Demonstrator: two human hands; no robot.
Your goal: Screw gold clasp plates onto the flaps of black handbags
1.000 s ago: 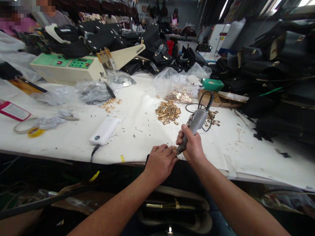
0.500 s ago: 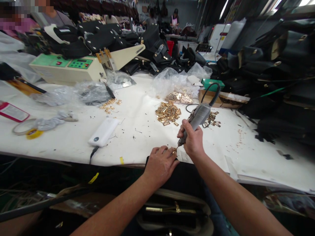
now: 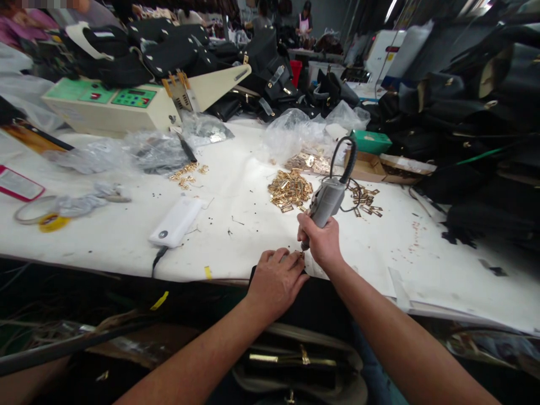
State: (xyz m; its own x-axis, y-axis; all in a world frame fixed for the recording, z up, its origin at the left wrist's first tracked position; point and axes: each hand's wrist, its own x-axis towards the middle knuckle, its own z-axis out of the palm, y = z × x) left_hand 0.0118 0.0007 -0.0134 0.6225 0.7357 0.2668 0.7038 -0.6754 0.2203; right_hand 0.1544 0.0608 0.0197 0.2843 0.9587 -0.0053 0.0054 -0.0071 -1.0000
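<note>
Screwdriver (image 3: 327,199), grey and with a cable (image 3: 351,160), is above the table (image 3: 236,236), close to the near edge. The right hand (image 3: 324,239) has its grip closed around the lower body. I judge this tool to be stiff, somewhat heavy and perhaps smooth in the palm, and the cable may pull at its top; so the lower body, just above the nose (image 3: 305,245), seems the best place to hold. The nose points down at a gold fitting (image 3: 302,255), beside the fingers of the left hand (image 3: 275,281). This hand lies on black material (image 3: 320,301) at the near edge; whether its grip pinches the fitting, I cannot tell. The material is probably soft and light, easy to shift without a pressing hand. Compared with half a second ago, the tool stands more upright, and its nose seems a little nearer to the fitting. The left hand keeps almost the same pose.
</note>
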